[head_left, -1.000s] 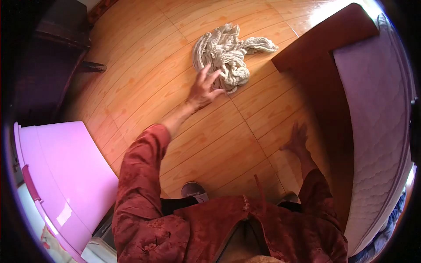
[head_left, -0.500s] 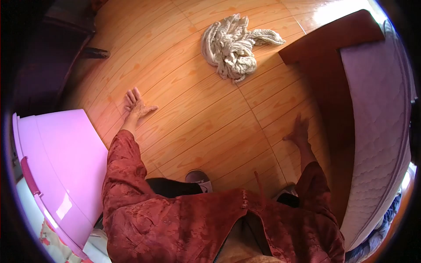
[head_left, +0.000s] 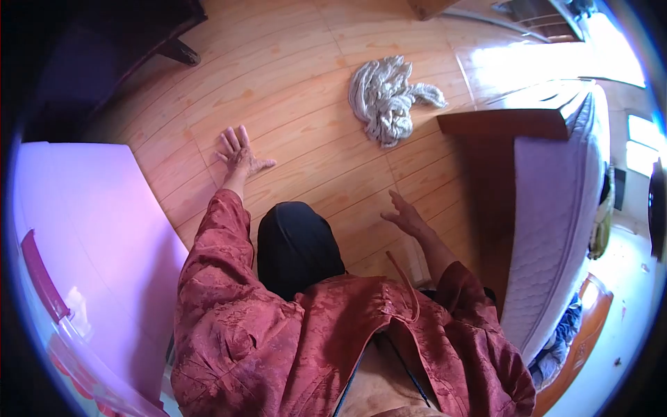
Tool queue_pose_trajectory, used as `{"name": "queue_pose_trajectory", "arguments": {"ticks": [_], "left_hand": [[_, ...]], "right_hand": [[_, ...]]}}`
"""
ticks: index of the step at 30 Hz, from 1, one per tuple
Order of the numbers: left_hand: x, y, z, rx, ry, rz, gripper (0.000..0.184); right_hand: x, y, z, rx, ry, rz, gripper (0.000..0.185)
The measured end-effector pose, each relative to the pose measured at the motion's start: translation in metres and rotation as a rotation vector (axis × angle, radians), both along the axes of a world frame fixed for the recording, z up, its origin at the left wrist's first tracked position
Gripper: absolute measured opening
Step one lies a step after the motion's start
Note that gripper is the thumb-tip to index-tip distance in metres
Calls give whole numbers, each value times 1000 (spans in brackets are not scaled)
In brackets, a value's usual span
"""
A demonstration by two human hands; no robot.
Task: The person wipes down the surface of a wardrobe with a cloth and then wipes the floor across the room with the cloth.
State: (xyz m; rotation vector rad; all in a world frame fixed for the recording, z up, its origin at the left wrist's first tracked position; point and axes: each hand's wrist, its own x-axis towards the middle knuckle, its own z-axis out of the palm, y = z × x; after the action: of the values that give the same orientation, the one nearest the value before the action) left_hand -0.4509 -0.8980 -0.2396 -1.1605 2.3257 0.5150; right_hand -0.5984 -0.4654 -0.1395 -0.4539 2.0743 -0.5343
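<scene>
My left hand has its fingers spread and holds nothing, above the wooden floor to the right of a pale pink-purple plastic tub. My right hand is also empty, with fingers apart, in front of the dark side of the bed. Farther ahead, a crumpled whitish cloth lies on the floor, apart from both hands. My bent knee in black trousers shows between my arms.
The large tub stands at the left. A bed with a dark wooden end board and a quilted mattress fills the right. Dark furniture with a protruding leg is at the upper left.
The view has tilted upward, showing more of the room at the right. My right hand has come inward, toward the left. My black-clad knee has risen into view. The cloth stays on the floor.
</scene>
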Motion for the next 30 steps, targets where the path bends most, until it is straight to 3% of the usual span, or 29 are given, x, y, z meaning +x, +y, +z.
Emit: {"name": "queue_pose_trajectory", "arguments": {"ticks": [4,6,8,9,13,16,19,23,28,30], "left_hand": [[4,-2,18,44,7,2,139],[5,-2,22,56,23,1,139],[6,-3,22,55,39,-1,138],[5,-1,20,49,35,-5,138],[10,-9,10,18,-1,-98,136],[26,-26,6,10,22,-232,135],[23,-32,21,-10,1,-314,135],[13,-33,25,-1,-116,-340,135],[-13,-32,16,138,-181,-135,131],[-21,-30,14,172,-192,-64,129]], "right_hand": [[-68,-40,53,-97,148,-2,77],[-97,-70,127,-106,253,76,75],[-131,-72,173,-95,450,285,69],[-141,-76,197,-22,486,270,68],[-169,-56,221,82,594,188,69],[-183,-30,168,9,475,167,70],[-194,-14,94,269,464,297,74],[-221,-9,7,205,466,319,77],[-227,-58,-48,140,519,282,84],[-214,-93,-60,41,483,109,95]]}}
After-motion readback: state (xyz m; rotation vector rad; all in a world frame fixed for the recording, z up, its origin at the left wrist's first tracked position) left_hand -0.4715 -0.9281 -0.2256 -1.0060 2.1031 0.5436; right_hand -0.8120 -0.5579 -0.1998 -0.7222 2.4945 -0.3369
